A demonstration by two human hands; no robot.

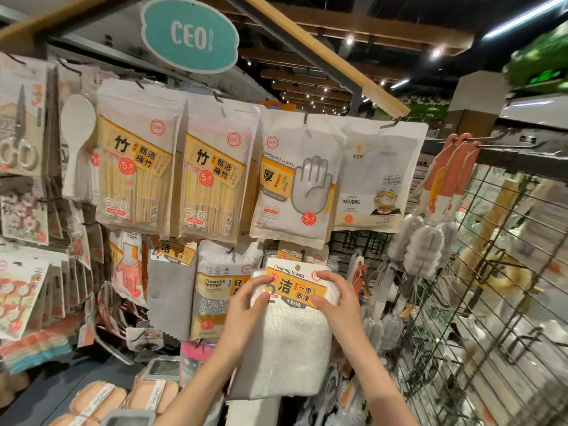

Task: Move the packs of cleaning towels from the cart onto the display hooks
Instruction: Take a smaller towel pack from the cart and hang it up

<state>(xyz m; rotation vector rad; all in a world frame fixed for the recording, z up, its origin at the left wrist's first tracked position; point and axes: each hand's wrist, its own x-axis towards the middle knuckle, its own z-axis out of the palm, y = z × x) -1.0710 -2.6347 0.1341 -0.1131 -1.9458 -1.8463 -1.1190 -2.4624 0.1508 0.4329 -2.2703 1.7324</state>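
Both hands reach up from the bottom edge and grip one pack of cleaning towels (289,333) by its top. The left hand (250,299) curls its fingers over the pack's upper left corner, and the right hand (333,298) pinches the right end of the orange-and-white header card (296,285), thumb on the front. That pack is held up against the display, its card hole just below another cleaning towels pack (299,253) already hanging behind it. Just left of the left hand hangs a cleaning sponge pack (215,290), with a grey cloth (172,290) beyond. Above the hands hang a disposable gloves bag (296,179) and two bamboo chopstick bags (215,173). Right of the right hand stands a wire grid panel (479,272) with hanging brushes (430,235).
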